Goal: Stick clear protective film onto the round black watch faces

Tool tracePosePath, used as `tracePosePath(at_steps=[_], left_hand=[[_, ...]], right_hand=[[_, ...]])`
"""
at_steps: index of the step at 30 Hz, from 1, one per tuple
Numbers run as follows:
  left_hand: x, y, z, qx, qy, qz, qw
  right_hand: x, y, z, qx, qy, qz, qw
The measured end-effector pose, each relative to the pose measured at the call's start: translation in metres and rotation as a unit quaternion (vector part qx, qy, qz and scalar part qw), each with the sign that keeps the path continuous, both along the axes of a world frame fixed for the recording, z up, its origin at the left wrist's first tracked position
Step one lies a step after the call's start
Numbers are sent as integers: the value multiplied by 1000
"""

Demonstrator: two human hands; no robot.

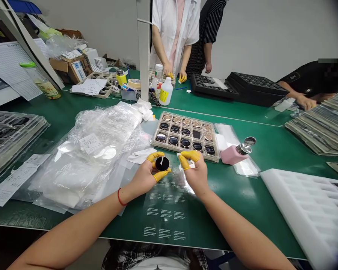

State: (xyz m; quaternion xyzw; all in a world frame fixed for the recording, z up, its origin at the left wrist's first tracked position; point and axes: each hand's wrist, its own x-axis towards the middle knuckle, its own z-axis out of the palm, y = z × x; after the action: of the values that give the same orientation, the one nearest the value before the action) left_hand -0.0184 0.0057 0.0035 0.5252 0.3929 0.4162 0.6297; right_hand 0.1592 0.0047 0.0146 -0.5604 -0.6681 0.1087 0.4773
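My left hand (143,176), with yellow finger cots, grips a round, glossy black watch-face-like disc (162,163) by its edge between thumb and fingers. Just to its right, my right hand (196,173), also in yellow finger cots, pinches a small white wipe (192,165). The two hands are apart. Beyond them lies a plastic compartment tray (156,143) holding several round pieces, some black and some gold-coloured. Below my hands a clear sheet (166,213) with small white print lies on the green table (214,228).
A pink pump bottle (232,155) stands right of the tray, near a white foam tray (284,195). Plastic bags (73,172) are heaped at left. Farther back are a white bottle (166,92), black trays (256,88), a post (144,48) and co-workers (174,33).
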Motion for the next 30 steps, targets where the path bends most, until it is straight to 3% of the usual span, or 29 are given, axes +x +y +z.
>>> tracePosePath(at_steps=[3, 6, 10, 14, 17, 20, 22, 23, 25, 27, 29, 30], left_hand=[[0, 2, 0, 0, -26, 39, 999], [0, 1, 1, 27, -38, 94, 995], [0, -1, 1, 50, -57, 116, 990], [1, -2, 2, 74, -59, 109, 990], [0, 0, 4, 81, -56, 102, 990], [-3, 3, 6, 79, -59, 106, 990], [-4, 4, 6, 69, -65, 111, 989], [-4, 5, 7, 63, -71, 112, 989], [-4, 5, 7, 54, -78, 109, 989], [-3, 3, 6, 54, -79, 103, 990], [-1, 0, 4, 60, -78, 93, 991], [-1, -1, 4, 64, -77, 91, 991]], right_hand=[[5, -4, 4, 23, -69, -26, 997], [2, -13, -2, -4, -131, 21, 991], [-5, -19, -9, -119, -131, 119, 977], [-3, -14, 0, -270, -48, 221, 936], [5, -9, 9, -351, 14, 255, 901], [14, -6, 12, -401, 13, 268, 876], [19, -5, 14, -384, -20, 270, 883], [20, -5, 14, -350, -47, 256, 900], [19, -6, 17, -234, -104, 191, 948], [14, -8, 20, -114, -134, 128, 976], [7, -9, 22, -60, -134, 121, 982], [4, -9, 22, -67, -128, 134, 980]])
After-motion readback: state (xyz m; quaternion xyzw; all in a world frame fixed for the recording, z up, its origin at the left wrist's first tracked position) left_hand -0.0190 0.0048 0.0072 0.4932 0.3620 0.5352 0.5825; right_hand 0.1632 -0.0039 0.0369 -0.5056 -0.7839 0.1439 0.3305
